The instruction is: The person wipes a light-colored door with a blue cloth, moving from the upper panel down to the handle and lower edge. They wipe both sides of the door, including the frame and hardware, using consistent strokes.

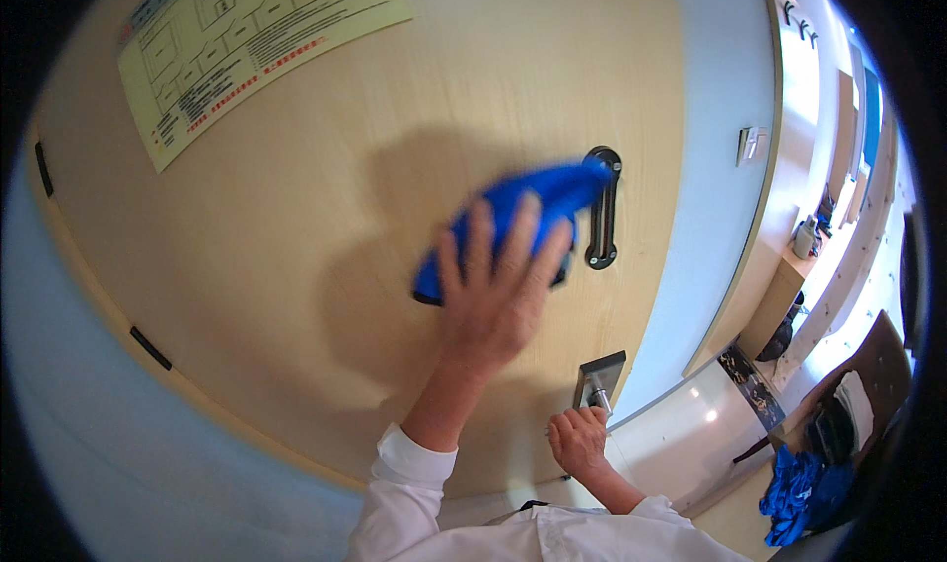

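A blue cloth (pixel 547 184) with a dark edge lies under the spread fingers of my left hand (pixel 494 288), held against the light wood door (pixel 311 214). The cloth's blurred upper right corner overlaps the top of a black metal door guard (pixel 604 221). Lower down, my right hand (pixel 578 438) is closed around the lever door handle (pixel 602 399), just below its dark rectangular plate (pixel 603 369). Part of the lever is hidden by my fingers.
A yellow printed floor-plan notice (pixel 259 51) is fixed to the door, upper left. Black hinges (pixel 150 348) line the left edge. To the right are a wall switch (pixel 752 146), hooks (pixel 803 29), a wooden counter (pixel 777 303) and a brown chair (pixel 880 362) bearing blue fabric (pixel 795 495).
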`<state>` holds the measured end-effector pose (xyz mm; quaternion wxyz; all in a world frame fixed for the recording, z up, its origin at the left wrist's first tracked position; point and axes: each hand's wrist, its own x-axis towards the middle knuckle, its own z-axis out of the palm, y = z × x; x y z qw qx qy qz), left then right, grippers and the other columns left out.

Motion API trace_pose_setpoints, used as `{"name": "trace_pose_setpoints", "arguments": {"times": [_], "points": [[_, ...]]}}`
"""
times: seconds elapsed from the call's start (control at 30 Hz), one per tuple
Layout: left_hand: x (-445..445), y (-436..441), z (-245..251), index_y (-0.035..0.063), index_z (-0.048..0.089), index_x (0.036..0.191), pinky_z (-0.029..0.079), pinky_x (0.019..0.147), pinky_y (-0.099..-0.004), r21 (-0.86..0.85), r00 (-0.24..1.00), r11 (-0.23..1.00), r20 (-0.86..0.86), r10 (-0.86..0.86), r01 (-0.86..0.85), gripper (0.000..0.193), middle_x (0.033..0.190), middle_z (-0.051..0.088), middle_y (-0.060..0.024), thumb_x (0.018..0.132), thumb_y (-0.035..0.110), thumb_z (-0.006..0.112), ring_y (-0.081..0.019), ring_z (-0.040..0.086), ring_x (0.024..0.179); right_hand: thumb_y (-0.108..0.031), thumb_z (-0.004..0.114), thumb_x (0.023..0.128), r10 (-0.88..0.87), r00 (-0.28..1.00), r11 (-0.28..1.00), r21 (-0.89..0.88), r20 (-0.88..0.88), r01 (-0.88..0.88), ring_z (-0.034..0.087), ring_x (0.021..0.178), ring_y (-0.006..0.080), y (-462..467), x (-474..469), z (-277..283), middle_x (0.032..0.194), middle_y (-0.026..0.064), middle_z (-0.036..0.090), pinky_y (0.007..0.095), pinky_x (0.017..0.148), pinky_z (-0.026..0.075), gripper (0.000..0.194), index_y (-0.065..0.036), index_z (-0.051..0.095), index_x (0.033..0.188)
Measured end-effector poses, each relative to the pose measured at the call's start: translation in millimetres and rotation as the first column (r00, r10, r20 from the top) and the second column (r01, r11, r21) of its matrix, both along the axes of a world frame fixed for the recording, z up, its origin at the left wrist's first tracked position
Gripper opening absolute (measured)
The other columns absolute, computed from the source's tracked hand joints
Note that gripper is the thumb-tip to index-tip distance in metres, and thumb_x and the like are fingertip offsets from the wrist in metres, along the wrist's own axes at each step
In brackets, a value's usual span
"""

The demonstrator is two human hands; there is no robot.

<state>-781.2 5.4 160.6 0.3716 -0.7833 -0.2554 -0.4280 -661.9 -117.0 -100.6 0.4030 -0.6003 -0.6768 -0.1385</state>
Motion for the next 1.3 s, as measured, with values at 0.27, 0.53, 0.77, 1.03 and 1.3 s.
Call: {"name": "trace_pose_setpoints", "arguments": {"times": [0.27,0.53,0.77,1.03,1.3], "points": [[4,8,29,0.0141,0.046,0.153,0.01,0.118,-0.0694,0.038,0.959,0.999,0.284,0.026,-0.038,0.055,0.163,0.034,-0.0195,0.102,0.033,0.049,-0.051,0.024,0.15,-0.019,0.071,0.086,0.034,0.999,0.999,-0.014,-0.014,-0.034,0.055,0.078,0.0243,-2,2,1,0.078,0.0042,0.056,0.0421,0.08,0.039,0.01,-0.013,0.063,0.085],[45,-20,-94,0.0074,0.044,0.151,0.013,0.11,-0.0778,-0.237,0.996,0.972,0.083,0.019,0.001,0.066,0.158,0.029,-0.0346,0.095,0.033,0.064,-0.0621,0.025,0.142,-0.02,0.073,0.084,0.067,0.997,0.997,-0.021,-0.03,-0.068,0.056,0.082,0.0253,-2,5,-5,0.082,0.0048,0.056,0.0421,0.084,0.041,0.015,-0.012,0.063,0.091],[36,-56,-185,-0.0004,0.045,0.149,0.016,0.117,-0.0686,-0.475,0.977,0.855,0.059,-0.204,0.207,0.066,0.158,0.031,-0.035,0.101,0.044,0.053,-0.0557,0.025,0.145,-0.006,0.07,0.081,0.097,0.946,0.976,0.215,-0.311,-0.03,0.061,0.096,0.038,-14,9,5,0.106,0.0199,0.063,0.0468,0.089,0.048,0.032,-0.001,0.064,0.111],[13,-73,-187,0.0016,0.051,0.145,0.021,0.117,-0.063,-0.543,0.977,0.815,0.172,-0.129,0.203,0.059,0.157,0.035,-0.0312,0.105,0.045,0.046,-0.0493,0.03,0.145,-0.008,0.067,0.086,0.071,0.957,0.983,0.18,-0.281,-0.02,0.062,0.103,0.0361,5,13,27,0.114,0.0172,0.063,0.0435,0.089,0.049,0.035,-0.002,0.061,0.12],[-67,-44,-238,0.0064,0.055,0.138,0.024,0.111,-0.0743,-0.402,0.974,0.908,0.131,0.186,-0.12,0.048,0.145,0.045,-0.0317,0.099,0.033,0.063,-0.0573,0.033,0.141,-0.013,0.068,0.089,0.05,0.998,0.998,-0.027,-0.037,-0.052,0.059,0.078,0.0268,-2,12,9,0.08,0.0064,0.059,0.0408,0.081,0.043,0.005,-0.009,0.066,0.089]]}}
